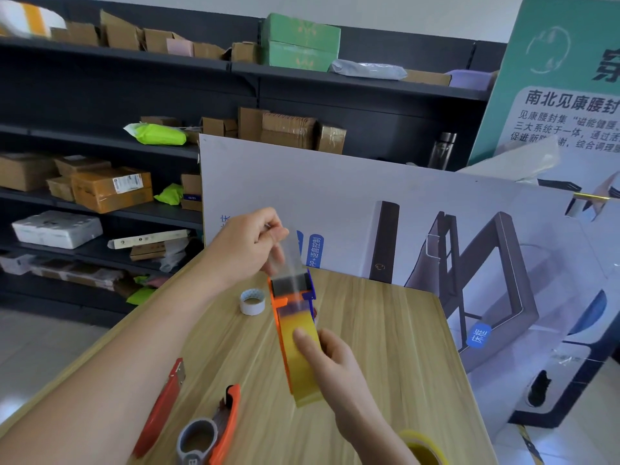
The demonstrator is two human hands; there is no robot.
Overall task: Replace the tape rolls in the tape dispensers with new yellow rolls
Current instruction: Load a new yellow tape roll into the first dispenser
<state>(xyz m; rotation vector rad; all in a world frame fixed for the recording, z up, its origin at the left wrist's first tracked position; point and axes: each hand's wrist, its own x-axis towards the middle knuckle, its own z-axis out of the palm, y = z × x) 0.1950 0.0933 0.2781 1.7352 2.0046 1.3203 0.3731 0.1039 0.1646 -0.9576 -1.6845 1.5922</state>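
right hand (330, 360) grips the yellow-rolled dispenser (293, 317); left hand (250, 245) pinches its seemingly clear tape end (288, 255).

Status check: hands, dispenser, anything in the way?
Left hand pinching clear tape end above the orange dispenser. Right hand gripping the yellow roll in it. White roll beside it on table, not blocking.
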